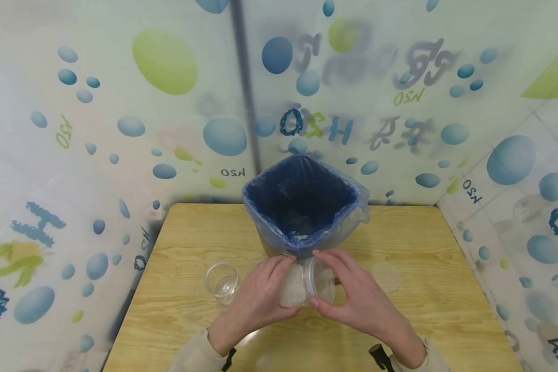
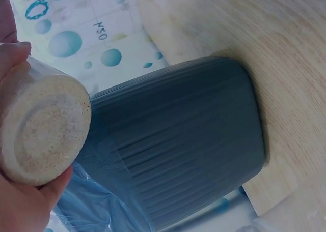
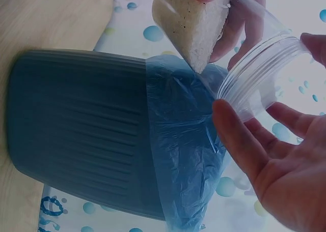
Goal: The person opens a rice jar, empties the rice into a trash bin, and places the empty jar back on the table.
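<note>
My left hand [image 1: 260,289] grips a clear jar of whitish grains [image 1: 292,287], perhaps rice with a few dark specks. That jar lies tipped on its side; its base [image 2: 48,130] faces the left wrist camera. In the right wrist view the grains [image 3: 191,26] slope toward its mouth. My right hand [image 1: 355,294] holds a second clear jar [image 3: 265,71] by its rim, thumb and fingers around it. No grains show inside this second jar. The two mouths face each other closely; whether they touch, I cannot tell. Both jars are just in front of the bin.
A bin [image 2: 193,135] lined with a blue plastic bag [image 1: 260,212] stands at the table's back. Left of my hands is a clear cup-like container [image 1: 221,281]; to the right lies a clear round lid [image 1: 385,277]. Patterned walls surround the wooden table [image 1: 200,232].
</note>
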`<state>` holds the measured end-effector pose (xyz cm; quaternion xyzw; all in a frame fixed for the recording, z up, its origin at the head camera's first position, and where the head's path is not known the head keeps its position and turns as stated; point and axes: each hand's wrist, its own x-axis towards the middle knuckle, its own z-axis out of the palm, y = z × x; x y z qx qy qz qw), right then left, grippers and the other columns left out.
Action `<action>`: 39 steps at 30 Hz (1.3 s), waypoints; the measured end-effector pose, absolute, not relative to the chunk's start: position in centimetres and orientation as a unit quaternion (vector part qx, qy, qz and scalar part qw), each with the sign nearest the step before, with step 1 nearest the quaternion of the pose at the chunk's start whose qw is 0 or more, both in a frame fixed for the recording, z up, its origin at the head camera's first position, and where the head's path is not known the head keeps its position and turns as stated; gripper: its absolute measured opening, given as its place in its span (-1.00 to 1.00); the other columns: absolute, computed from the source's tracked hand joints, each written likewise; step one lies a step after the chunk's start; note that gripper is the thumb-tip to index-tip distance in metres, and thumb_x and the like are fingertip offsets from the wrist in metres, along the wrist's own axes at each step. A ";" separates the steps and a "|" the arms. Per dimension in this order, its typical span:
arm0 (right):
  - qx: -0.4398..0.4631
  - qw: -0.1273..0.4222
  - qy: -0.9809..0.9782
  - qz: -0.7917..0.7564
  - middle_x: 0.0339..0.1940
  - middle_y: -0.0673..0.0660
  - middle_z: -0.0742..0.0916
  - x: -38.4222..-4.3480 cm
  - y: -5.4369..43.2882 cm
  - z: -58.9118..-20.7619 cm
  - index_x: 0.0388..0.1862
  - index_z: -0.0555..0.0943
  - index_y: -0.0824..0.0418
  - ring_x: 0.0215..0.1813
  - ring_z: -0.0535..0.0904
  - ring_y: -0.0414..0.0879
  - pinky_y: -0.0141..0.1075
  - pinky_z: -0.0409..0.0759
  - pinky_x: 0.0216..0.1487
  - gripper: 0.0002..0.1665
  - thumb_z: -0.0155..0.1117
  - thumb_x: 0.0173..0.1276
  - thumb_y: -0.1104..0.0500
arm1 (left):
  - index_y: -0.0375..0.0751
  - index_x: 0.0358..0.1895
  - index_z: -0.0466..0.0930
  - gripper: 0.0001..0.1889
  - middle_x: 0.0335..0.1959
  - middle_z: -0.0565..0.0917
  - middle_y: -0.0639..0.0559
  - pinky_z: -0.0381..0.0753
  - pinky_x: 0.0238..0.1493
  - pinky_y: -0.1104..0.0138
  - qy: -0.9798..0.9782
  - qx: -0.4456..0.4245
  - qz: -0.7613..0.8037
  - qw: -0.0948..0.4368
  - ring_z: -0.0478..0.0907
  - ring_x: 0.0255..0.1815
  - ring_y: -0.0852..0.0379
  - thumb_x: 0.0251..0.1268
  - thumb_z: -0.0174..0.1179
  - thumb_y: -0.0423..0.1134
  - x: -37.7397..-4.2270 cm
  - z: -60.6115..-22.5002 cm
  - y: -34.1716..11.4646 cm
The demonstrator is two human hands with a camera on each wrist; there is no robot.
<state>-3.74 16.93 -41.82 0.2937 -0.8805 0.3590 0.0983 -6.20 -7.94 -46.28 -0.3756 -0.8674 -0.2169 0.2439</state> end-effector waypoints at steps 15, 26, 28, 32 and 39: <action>0.362 0.095 -0.865 0.335 0.47 0.05 0.45 -4.0 17.5 -41.9 0.52 0.40 0.07 0.41 0.43 -0.02 -0.08 0.58 0.28 0.01 0.60 0.06 0.04 | -0.29 0.33 0.44 0.08 0.11 0.62 -0.09 0.67 0.04 0.18 -0.864 -0.386 -0.212 0.246 0.63 0.04 0.00 -0.39 0.67 0.15 -6.3 -46.6 -8.0; 0.295 0.066 -0.871 0.386 0.42 0.12 0.48 -3.5 17.6 -41.9 0.61 0.26 0.13 0.20 0.60 0.00 -0.27 0.74 -0.06 0.02 0.47 0.32 -0.21 | -0.29 0.33 0.45 0.07 0.11 0.62 -0.08 0.67 0.07 0.18 -0.861 -0.385 -0.219 0.249 0.63 0.05 -0.01 -0.39 0.68 0.14 -6.2 -46.6 -8.0; 0.277 0.064 -0.876 0.390 0.36 0.14 0.51 -3.5 17.6 -41.9 0.60 0.26 0.12 0.10 0.63 -0.02 -0.34 0.74 -0.16 -0.01 0.43 0.35 -0.23 | -0.29 0.33 0.46 0.08 0.11 0.62 -0.09 0.67 0.08 0.17 -0.859 -0.388 -0.215 0.256 0.63 0.05 -0.02 -0.40 0.67 0.14 -6.2 -46.5 -7.9; 0.258 0.056 -0.892 0.366 0.33 0.12 0.54 -3.5 17.3 -41.8 0.59 0.29 0.05 0.05 0.64 -0.06 -0.35 0.72 -0.20 -0.02 0.40 0.34 -0.31 | -0.30 0.31 0.47 0.06 0.10 0.63 -0.09 0.67 0.08 0.17 -0.857 -0.391 -0.203 0.267 0.64 0.03 -0.03 -0.39 0.65 0.15 -6.3 -46.3 -7.8; 0.273 0.076 -0.890 0.358 0.27 0.01 0.55 -3.5 17.0 -41.9 0.48 0.41 0.09 0.00 0.61 -0.14 -0.37 0.70 -0.20 -0.10 0.50 0.27 -0.20 | -0.29 0.30 0.47 0.06 0.10 0.63 -0.10 0.67 0.08 0.17 -0.860 -0.391 -0.195 0.264 0.64 0.04 -0.03 -0.40 0.66 0.15 -6.4 -46.4 -7.8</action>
